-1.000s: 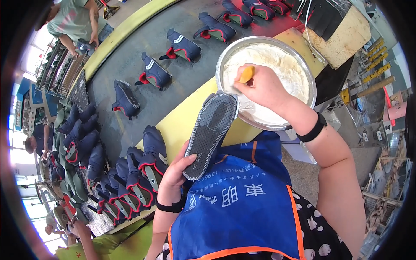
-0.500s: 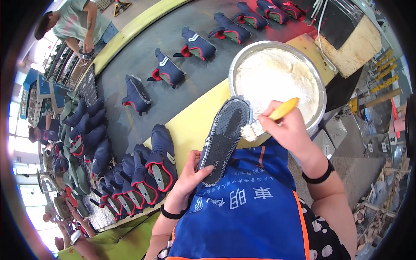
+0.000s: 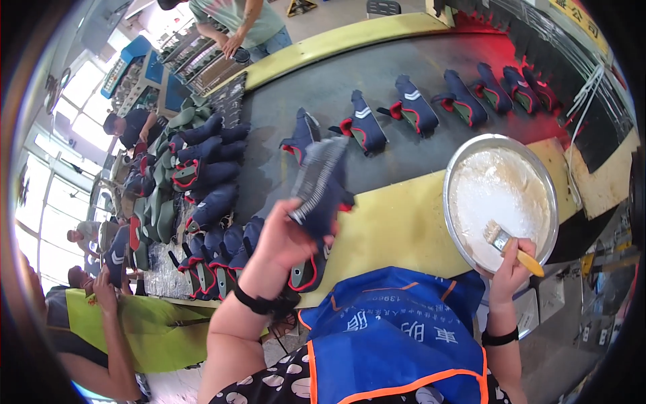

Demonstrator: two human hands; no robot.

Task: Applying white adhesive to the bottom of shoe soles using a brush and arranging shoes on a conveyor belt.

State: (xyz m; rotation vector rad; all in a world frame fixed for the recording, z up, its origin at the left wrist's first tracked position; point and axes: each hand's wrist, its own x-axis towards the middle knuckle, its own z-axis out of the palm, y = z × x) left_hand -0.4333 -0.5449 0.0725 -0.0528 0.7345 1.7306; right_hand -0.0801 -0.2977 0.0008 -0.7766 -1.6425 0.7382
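My left hand is closed around a navy shoe upper, held up over the near edge of the dark belt. Its stitched underside is partly in view, blurred by motion. In my right hand is a flat brush with a yellow handle. The brush's pale bristles are at the white paste inside a round metal bowl. That hand is over the bowl's near rim.
Several navy uppers with red trim stand in a row along the dark belt. More shoes crowd the left side. A yellow ledge runs along the near edge. Co-workers are at the far left and left.
The shoe upper has left my lap and is now out over the belt in my left hand. My right hand has moved the brush from beside the sole into the bowl. The view has shifted.
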